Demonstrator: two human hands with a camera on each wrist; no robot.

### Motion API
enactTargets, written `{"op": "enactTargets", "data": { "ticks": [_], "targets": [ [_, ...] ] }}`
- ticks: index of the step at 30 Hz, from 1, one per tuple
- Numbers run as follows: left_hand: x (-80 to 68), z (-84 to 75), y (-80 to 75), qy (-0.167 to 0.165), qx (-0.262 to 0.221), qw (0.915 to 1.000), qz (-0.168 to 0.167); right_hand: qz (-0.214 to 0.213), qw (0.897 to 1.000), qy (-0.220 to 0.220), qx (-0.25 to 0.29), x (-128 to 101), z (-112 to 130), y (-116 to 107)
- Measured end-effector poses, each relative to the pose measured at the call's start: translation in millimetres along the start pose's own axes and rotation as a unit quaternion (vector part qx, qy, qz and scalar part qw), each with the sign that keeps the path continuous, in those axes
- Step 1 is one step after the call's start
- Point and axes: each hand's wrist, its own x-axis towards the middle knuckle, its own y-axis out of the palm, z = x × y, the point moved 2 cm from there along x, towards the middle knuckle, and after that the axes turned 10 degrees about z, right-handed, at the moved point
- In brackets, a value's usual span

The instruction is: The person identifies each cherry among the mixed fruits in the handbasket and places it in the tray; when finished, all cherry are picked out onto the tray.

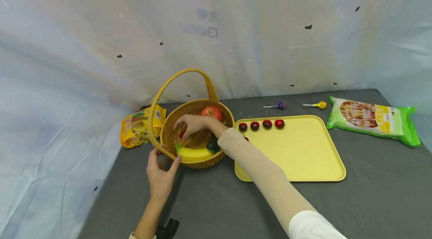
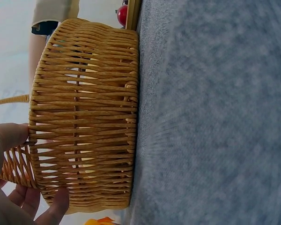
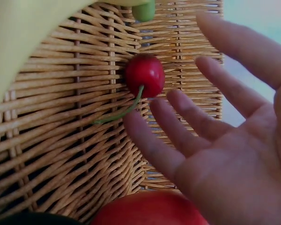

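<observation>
From the head camera, the right hand [image 1: 193, 122] reaches into the wicker basket [image 1: 175, 117], fingers spread, grip empty, while the left hand [image 1: 161, 174] steadies its near rim. Right of the basket, four cherries [image 1: 261, 124] already line the far edge of a yellow tray [image 1: 303, 152]. The left wrist view shows fingers [image 2: 56, 206] pressed on the basket's woven wall. The right wrist view shows one cherry [image 3: 145, 75] left inside, just beyond open fingertips [image 3: 133, 123]. The basket sits on a grey worktop [image 1: 371, 194] backed by pale sheeting.
</observation>
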Motion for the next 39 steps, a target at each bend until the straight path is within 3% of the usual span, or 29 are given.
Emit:
{"op": "enactTargets", "data": {
  "ticks": [6, 10, 13, 22, 27, 34, 39],
  "targets": [
    [0.0, -0.1, 0.7, 0.001, -0.002, 1.0000, -0.001, 0.061, 0.998, 0.012, 0.010, 0.2, -1.5, 4.3],
    [-0.2, -0.5, 0.4, -0.002, -0.003, 1.0000, -0.005, 0.125, 0.990, 0.031, 0.049, -0.6, -1.5, 7.8],
    [-0.4, -0.6, 0.0, 0.000, 0.000, 1.0000, -0.005, 0.143, 0.987, 0.040, 0.067, -1.5, -1.7, 8.8],
    [-0.7, -0.2, 0.3, 0.009, 0.001, 0.9999, -0.006, 0.137, 0.987, 0.040, 0.080, -2.8, -3.7, 9.0],
    [-0.5, -0.5, 0.2, 0.008, 0.002, 0.9999, -0.005, 0.128, 0.989, 0.036, 0.062, -4.1, -2.7, 8.0],
    [-1.0, 0.6, -0.8, 0.002, 0.002, 1.0000, -0.005, 0.088, 0.993, -0.024, 0.072, -14.7, 5.0, -0.7],
    [-0.8, 1.4, -0.5, 0.003, 0.002, 1.0000, -0.003, 0.025, 0.992, -0.089, 0.088, -55.7, 10.8, -22.9]
  ]
}}
